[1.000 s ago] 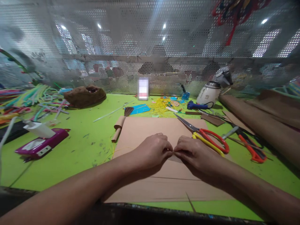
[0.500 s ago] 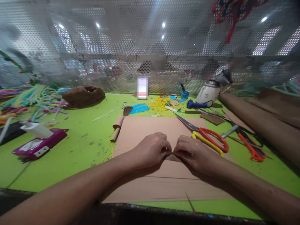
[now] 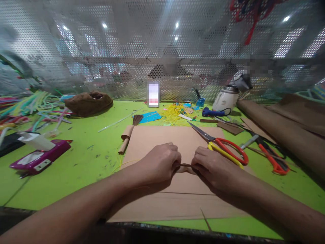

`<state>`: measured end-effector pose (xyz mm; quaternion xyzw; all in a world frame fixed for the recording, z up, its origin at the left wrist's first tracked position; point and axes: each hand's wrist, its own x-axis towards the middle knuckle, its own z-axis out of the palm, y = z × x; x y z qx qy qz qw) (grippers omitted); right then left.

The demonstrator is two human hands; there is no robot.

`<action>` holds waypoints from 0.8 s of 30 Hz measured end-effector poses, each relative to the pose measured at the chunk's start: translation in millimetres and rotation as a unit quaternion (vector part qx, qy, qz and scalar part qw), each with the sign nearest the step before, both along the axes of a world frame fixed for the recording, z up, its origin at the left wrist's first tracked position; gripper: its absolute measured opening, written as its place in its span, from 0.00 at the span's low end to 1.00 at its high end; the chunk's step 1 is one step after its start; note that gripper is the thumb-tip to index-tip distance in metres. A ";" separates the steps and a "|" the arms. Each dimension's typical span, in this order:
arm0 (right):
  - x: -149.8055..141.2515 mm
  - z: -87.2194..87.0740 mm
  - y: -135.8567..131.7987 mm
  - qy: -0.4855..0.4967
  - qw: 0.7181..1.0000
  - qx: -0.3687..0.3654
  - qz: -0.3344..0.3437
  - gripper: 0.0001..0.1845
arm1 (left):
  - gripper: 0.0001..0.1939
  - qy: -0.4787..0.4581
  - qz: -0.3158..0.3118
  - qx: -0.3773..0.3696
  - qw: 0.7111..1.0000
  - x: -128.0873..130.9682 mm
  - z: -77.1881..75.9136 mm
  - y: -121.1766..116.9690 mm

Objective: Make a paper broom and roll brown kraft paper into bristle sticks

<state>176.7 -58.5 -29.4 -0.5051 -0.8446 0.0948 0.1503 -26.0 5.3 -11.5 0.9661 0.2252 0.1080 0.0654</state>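
Observation:
My left hand [image 3: 165, 161] and my right hand [image 3: 209, 164] pinch a thin brown strip [image 3: 186, 165] between them, its two ends hidden in my fingers. It looks like twisted or rolled paper, though the exact kind is hard to make out. Both hands are just above a tan paper sheet [image 3: 152, 139] on the green table. Close to my right hand lie large scissors [image 3: 215, 142] with one red and one yellow handle loop, blades pointing away to the left. A small rolled paper piece [image 3: 124, 144] rests at the sheet's upper left edge, beside a dark brown bristle bundle [image 3: 137, 119].
A purple power strip [image 3: 42, 159] with a white plug is at left. Behind are a brown pouch-like bundle [image 3: 88, 103], a lit phone [image 3: 153, 95], yellow shreds [image 3: 176, 113] and a blue glue gun [image 3: 213, 112]. Red-handled cutters [image 3: 274, 159] and brown rolls [image 3: 276, 132] lie right.
My hands have moved slightly apart, so a longer stretch of the brown strip shows between them. The other things on the table lie as before.

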 end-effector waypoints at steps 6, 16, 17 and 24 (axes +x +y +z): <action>-1.9 0.3 -2.9 -0.050 0.998 0.031 0.003 0.12 | 0.11 0.005 0.005 0.030 1.000 -0.9 2.2 -5.8; 8.7 -4.9 -3.3 -0.071 0.996 0.053 0.006 0.07 | 0.09 0.013 0.021 0.062 0.998 -2.0 2.8 -9.6; 9.0 -5.0 -3.1 -0.069 0.996 0.056 0.009 0.07 | 0.09 0.015 0.022 0.064 0.998 -2.3 2.4 -9.6; 2.9 0.5 -5.6 -0.110 0.989 0.101 0.026 0.09 | 0.08 0.027 0.018 0.084 0.996 -4.7 5.0 -11.1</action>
